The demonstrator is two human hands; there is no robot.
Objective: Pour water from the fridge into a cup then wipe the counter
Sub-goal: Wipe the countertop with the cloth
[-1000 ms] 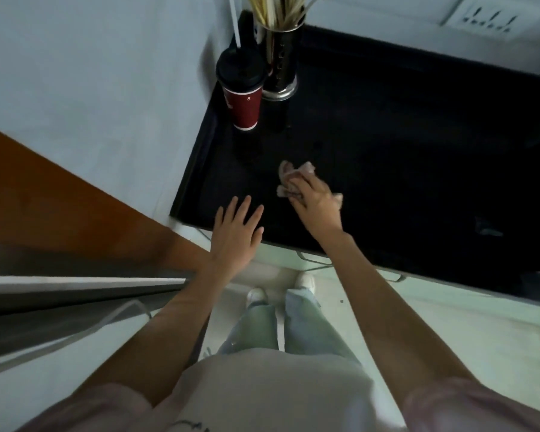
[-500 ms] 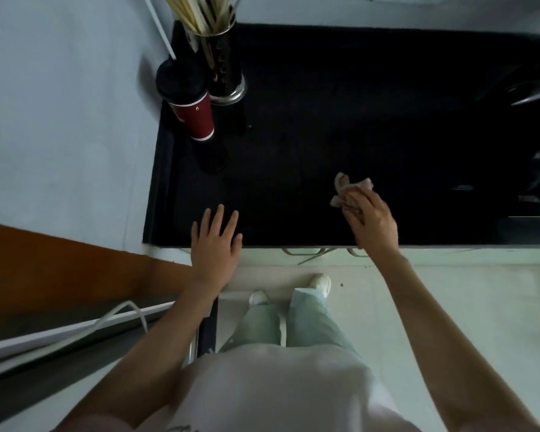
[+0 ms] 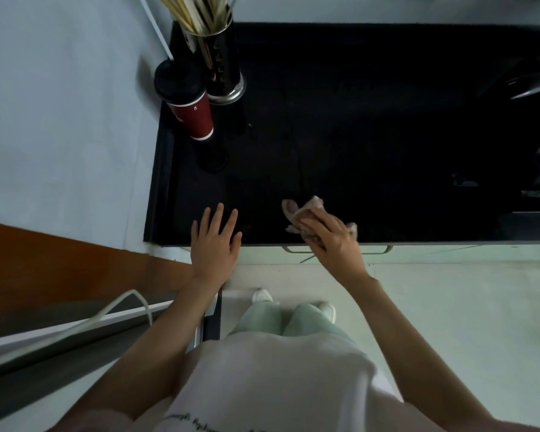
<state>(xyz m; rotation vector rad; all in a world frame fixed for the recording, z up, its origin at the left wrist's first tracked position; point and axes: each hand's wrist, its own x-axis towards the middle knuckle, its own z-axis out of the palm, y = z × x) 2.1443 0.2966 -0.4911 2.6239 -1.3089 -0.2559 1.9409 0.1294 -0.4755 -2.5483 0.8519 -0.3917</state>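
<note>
Nearby, lidded red cup (image 3: 191, 111), steel holder (image 3: 222, 70) of chopsticks (image 3: 190, 11), right hand (image 3: 334, 244) grip clutching cloth (image 3: 303, 210), left hand (image 3: 214, 247) spread flat

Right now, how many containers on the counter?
2: red cup with black lid by the left wall; metal utensil holder just behind it. The dark right side may hide more.

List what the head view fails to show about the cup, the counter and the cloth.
- Red cup: a black lid covers it, so any water inside is hidden.
- Black counter: too dark to tell wet patches from dry; its right part is cut off by the frame edge.
- Cloth: the right hand covers most of it, so its full shape is hidden.
- Fridge: cannot be identified in this view.
- Left hand: whether the palm touches the counter edge is unclear.
</note>
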